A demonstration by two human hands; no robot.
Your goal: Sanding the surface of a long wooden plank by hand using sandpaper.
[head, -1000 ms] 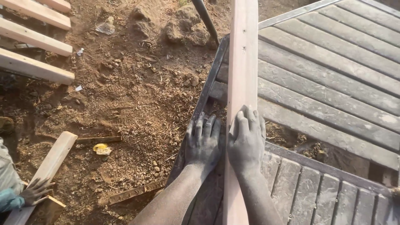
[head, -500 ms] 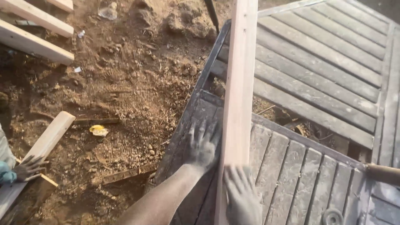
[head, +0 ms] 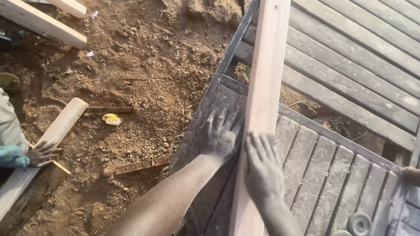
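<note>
— Underneath? Slatted grey bench [head: 345, 153], metal-framed, dusty, with a pale plank [head: 262, 100] lying lengthwise across it.
— Beside it? Bare dirt ground [head: 144, 78], strewn with sawdust, carrying another plank [head: 52, 140] and a yellow scrap [head: 111, 118].

Plank [head: 262, 100]: pale planed wood, smooth, matt. Slatted platform [head: 350, 57]: weathered grey wood, rough and dusty, in a dark metal frame [head: 227, 48]. Ground [head: 144, 78]: loose dirt with sawdust.

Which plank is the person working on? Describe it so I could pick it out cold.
Start at the grey slatted metal frame filling the right side. A long pale plank runs up across it from the bottom edge, with the right hand flat on it and the left hand beside it on the frame. Unlike the other pale planks, which lie on the dirt, it lies on the frame.
</note>
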